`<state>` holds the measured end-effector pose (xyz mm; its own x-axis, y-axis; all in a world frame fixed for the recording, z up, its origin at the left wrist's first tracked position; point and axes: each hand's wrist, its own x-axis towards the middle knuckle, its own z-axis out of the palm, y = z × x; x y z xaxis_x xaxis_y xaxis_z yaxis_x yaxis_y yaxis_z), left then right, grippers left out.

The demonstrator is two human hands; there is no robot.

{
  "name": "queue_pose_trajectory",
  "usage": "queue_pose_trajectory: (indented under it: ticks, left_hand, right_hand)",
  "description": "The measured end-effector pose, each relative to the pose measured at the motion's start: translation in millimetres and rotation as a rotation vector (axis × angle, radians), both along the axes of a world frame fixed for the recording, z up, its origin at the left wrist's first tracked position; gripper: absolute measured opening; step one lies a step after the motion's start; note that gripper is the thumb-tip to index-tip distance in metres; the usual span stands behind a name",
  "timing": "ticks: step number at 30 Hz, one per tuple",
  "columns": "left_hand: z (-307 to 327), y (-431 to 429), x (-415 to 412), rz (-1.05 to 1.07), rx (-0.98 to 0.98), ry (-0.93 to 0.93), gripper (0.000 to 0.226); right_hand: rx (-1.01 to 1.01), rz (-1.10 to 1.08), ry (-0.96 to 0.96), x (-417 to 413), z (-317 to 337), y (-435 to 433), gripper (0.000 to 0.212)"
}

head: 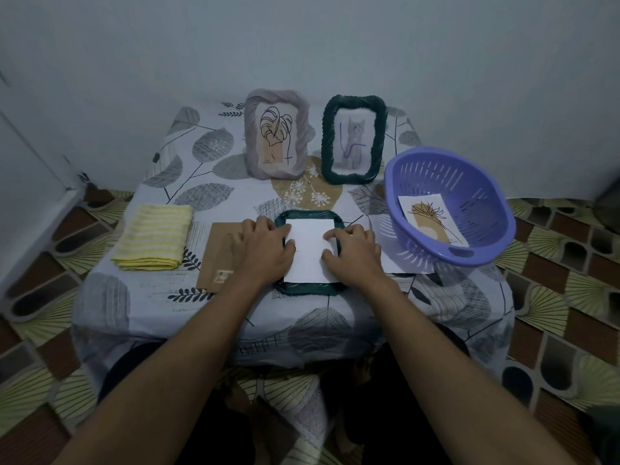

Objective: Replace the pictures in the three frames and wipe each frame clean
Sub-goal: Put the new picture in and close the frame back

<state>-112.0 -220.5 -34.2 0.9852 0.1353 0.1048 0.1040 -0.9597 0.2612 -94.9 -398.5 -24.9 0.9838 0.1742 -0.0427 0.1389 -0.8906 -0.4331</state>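
A dark green woven frame lies face down on the table in front of me, with a white sheet laid blank side up in its opening. My left hand presses on the sheet's left edge and the frame's rim. My right hand presses on the sheet's right edge, fingers bent. A brown backing board lies to the left, partly under my left hand. At the back stand a grey frame with a leaf drawing and a green frame with a cat picture.
A folded yellow striped cloth lies at the table's left. A purple slotted basket at the right holds a picture of a plant and rests on another white sheet. The small table carries a leaf-print cover; walls close behind.
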Motion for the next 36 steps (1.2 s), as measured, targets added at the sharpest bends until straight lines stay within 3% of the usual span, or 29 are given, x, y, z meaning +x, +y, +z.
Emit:
queue_pose_trajectory:
  ticks: [21,28,30,32,34,36]
  left_hand:
    - [5,0,4,0.034,-0.054,0.010,0.046]
    - [18,22,-6,0.141,-0.167,-0.084,0.049]
    - [22,37,-12,0.252,-0.222,-0.045,0.049]
    - [23,51,-20,0.332,-0.123,0.046,0.048]
    - [23,61,-28,0.347,0.016,0.172,0.045]
    - [20,66,-34,0.367,0.017,0.242,0.048]
  right_hand:
    - [0.035,-0.001,0.024,0,4,2,0.040]
    - [0.267,0.057,-0.109,-11,17,25,0.034]
    - [0.420,0.148,-0.031,-18,25,40,0.031]
    - [0.541,0.197,0.124,-26,33,57,0.030]
    - [0.584,0.220,0.258,-32,35,75,0.032]
    - [0.601,0.228,0.367,-38,35,91,0.035]
